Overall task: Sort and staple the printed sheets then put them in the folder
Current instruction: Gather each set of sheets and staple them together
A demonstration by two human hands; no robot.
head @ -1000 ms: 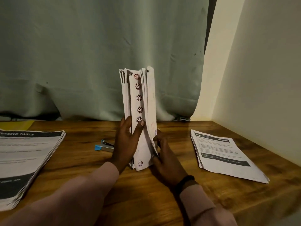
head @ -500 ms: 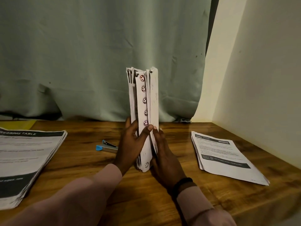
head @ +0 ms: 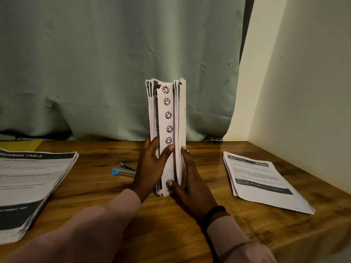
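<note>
A thick bundle of printed sheets (head: 167, 118) stands upright on its edge at the middle of the wooden table (head: 171, 234), its near edge marked with a column of smiley faces. My left hand (head: 152, 166) holds its left side, thumb across the near edge. My right hand (head: 190, 183) presses flat against its right side, thumb on the bottom near edge. A small blue and silver stapler (head: 123, 170) lies on the table just left of my left hand. No folder is plainly in view.
A thick stack of printed sheets (head: 28, 186) lies at the left. A thinner stack (head: 262, 181) lies at the right. A yellow thing (head: 20, 145) shows behind the left stack. A green curtain (head: 114, 63) hangs behind the table, and a wall (head: 303, 92) closes the right side.
The upright bundle has shifted slightly to the right and been squared up. My right hand has moved from its lower corner to lie flat against its right side.
</note>
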